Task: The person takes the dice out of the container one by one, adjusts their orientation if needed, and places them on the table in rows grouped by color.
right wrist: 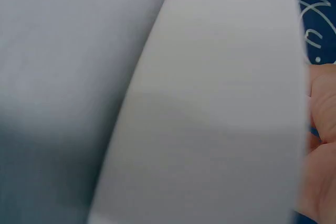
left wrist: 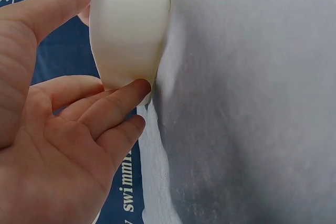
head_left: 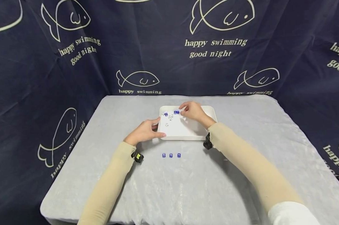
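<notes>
A shallow white tray (head_left: pixel 190 137) sits on the table with several blue dice and clear dice inside. My left hand (head_left: pixel 145 130) grips its left front corner, thumb on the front edge and fingers along the left side; the left wrist view shows fingertips against the tray's outer wall (left wrist: pixel 128 30). My right hand (head_left: pixel 194 111) is over the tray's back part, thumb and forefinger apart, just right of a pair of blue dice (head_left: pixel 176 112). No die shows between those fingers. Clear dice (head_left: pixel 170 117) lie left of them, with another blue die (head_left: pixel 166 114) in the back left corner.
Three blue dice (head_left: pixel 171 155) stand in a spaced row on the grey cloth-covered table (head_left: pixel 203 187), in front of the tray. Dark blue curtain (head_left: pixel 172 62) printed with white fish closes off the back and sides. The tray's wall (right wrist: pixel 210 103) fills much of the right wrist view.
</notes>
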The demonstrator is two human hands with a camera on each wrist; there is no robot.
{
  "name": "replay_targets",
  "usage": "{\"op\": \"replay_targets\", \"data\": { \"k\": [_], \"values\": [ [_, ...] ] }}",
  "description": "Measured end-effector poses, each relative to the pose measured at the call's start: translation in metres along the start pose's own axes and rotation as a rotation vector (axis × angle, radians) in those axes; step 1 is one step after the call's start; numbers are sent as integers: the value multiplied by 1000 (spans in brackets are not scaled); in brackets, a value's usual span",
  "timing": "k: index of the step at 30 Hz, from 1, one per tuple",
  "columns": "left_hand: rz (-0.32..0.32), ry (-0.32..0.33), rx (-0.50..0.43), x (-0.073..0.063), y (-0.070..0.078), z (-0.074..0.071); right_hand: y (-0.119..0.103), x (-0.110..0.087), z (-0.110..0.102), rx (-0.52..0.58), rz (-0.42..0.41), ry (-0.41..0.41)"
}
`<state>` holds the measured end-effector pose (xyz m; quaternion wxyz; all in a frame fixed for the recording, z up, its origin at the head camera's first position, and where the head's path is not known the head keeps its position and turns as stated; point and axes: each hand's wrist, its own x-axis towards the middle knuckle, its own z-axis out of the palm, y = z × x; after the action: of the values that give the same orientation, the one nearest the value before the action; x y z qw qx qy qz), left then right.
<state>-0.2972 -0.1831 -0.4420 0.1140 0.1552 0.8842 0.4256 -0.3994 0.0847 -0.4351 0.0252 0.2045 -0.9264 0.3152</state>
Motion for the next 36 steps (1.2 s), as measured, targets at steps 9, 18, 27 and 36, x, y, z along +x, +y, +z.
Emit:
{"op": "replay_targets", "data": {
  "k": [9,18,27,36],
  "values": [
    [2,-5,-3,1,-2,1,11,9,15,63,72,-9],
    [-5,8,17,0,-2,1,14,13,21,-18,64,-39],
    [-7,8,22,0,-2,0,15,14,22,-35,55,-42],
    [4,11,30,1,-3,1,16,12,21,-72,26,-43]
  ]
}}
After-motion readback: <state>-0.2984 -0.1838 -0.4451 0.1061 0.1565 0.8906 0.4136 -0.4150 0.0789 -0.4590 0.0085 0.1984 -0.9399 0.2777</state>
